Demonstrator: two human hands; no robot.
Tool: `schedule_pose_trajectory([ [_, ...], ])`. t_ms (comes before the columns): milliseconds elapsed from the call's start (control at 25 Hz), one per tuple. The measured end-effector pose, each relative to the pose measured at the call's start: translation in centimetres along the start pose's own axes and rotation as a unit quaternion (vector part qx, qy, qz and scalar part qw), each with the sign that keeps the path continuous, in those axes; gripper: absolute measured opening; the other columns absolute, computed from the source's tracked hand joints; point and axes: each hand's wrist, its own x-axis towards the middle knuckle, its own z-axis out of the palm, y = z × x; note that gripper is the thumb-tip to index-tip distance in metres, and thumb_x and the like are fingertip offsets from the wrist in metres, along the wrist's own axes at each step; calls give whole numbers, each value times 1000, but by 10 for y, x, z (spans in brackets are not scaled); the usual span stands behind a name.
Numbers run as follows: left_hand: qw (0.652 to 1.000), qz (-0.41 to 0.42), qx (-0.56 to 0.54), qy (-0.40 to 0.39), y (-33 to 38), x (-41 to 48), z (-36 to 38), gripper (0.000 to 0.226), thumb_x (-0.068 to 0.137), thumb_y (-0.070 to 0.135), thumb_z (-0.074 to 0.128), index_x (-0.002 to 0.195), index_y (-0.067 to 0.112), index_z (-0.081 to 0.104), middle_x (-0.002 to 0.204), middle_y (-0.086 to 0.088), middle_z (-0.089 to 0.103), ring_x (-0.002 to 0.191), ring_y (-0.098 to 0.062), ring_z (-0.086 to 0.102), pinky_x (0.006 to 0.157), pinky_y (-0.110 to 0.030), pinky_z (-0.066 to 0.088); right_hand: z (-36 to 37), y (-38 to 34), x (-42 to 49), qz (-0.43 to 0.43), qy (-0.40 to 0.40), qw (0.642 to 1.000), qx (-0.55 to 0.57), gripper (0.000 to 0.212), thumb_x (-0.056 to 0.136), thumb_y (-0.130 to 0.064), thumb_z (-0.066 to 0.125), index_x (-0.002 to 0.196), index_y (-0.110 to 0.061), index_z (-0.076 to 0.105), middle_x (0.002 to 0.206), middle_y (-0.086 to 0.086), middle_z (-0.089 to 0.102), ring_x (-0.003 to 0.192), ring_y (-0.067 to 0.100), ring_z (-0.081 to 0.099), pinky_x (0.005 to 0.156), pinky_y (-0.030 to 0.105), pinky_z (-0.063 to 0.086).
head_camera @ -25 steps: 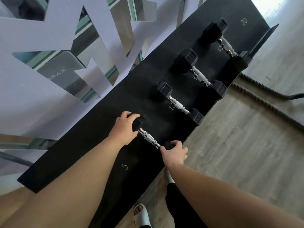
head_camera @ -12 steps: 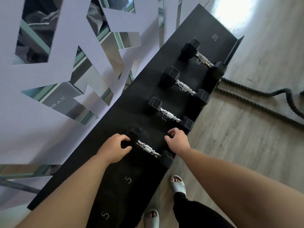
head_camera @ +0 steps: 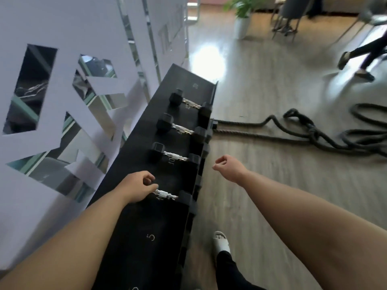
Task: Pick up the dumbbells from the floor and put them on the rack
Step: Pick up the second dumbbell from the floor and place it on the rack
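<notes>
Several black hex dumbbells with chrome handles lie across the black rack (head_camera: 146, 237) along the wall. The nearest dumbbell (head_camera: 166, 194) lies by my left hand (head_camera: 137, 189). That hand hovers over its far head and hides it, fingers loosely curled and apart, gripping nothing that I can see. Beyond it lie a second dumbbell (head_camera: 176, 156), a third dumbbell (head_camera: 182, 129) and a fourth dumbbell (head_camera: 190, 103). My right hand (head_camera: 229, 168) hangs off the rack's front edge over the wooden floor, loosely curled and holding nothing.
A thick battle rope (head_camera: 314, 130) snakes over the floor to the right of the rack. A white cut-out wall panel (head_camera: 62, 114) runs along the left. My sandalled foot (head_camera: 222, 241) stands by the rack. Another person's legs (head_camera: 360, 57), chairs and a potted plant (head_camera: 243, 17) are farther off.
Both hands have come off the nearest dumbbell, which now rests on the rack. My right hand has drawn back over the floor. The view has lifted towards the room.
</notes>
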Motion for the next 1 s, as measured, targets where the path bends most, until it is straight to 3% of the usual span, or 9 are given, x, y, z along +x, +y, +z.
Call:
schedule_pose_trajectory([
  [120, 998, 55, 27, -29, 64, -5, 13, 27, 84, 47, 76, 107, 34, 68, 100, 12, 69, 88, -5, 66, 71, -24, 51, -54, 29, -44, 10, 55, 998, 12, 26, 88, -33, 72, 108, -18, 68, 88, -6, 69, 81, 14, 65, 66, 25, 48],
  [280, 981, 157, 97, -65, 175, -9, 54, 31, 83, 50, 76, 107, 32, 71, 92, 13, 71, 85, -4, 66, 72, -22, 49, -144, 96, -113, 45, 101, 993, -41, 33, 90, -35, 70, 118, -18, 66, 100, 0, 71, 98, 23, 69, 88, 33, 53],
  [440, 956, 233, 135, -121, 277, -19, 116, 38, 85, 50, 75, 114, 27, 68, 97, 10, 71, 88, -7, 67, 76, -23, 50, -219, 189, -184, 126, 176, 976, -27, 38, 90, -36, 70, 123, -16, 66, 119, 9, 72, 112, 28, 66, 98, 35, 52],
  [560, 932, 278, 166, -162, 361, -28, 179, 43, 84, 52, 75, 118, 28, 66, 100, 8, 71, 91, -10, 68, 82, -28, 55, -275, 270, -243, 195, 233, 953, 20, 37, 91, -34, 72, 122, -15, 65, 120, 13, 72, 112, 30, 66, 99, 36, 52],
  [680, 902, 327, 202, -197, 458, -38, 258, 47, 81, 58, 73, 119, 32, 65, 97, 15, 69, 87, -2, 66, 72, -21, 50, -328, 360, -299, 250, 284, 923, 64, 36, 91, -33, 73, 121, -15, 64, 122, 15, 70, 113, 33, 65, 98, 37, 52],
  [840, 872, 374, 222, -224, 583, -68, 369, 46, 81, 60, 73, 116, 31, 67, 93, 13, 70, 84, -1, 65, 71, -22, 47, -400, 473, -368, 304, 324, 891, 95, 35, 91, -32, 74, 121, -15, 64, 123, 14, 68, 103, 29, 63, 83, 30, 47],
  [1000, 849, 411, 232, -239, 706, -108, 468, 44, 78, 61, 73, 114, 36, 66, 92, 14, 70, 84, 0, 66, 71, -21, 48, -482, 573, -437, 355, 355, 857, 115, 35, 92, -32, 72, 121, -15, 64, 125, 13, 69, 113, 31, 64, 88, 31, 47],
])
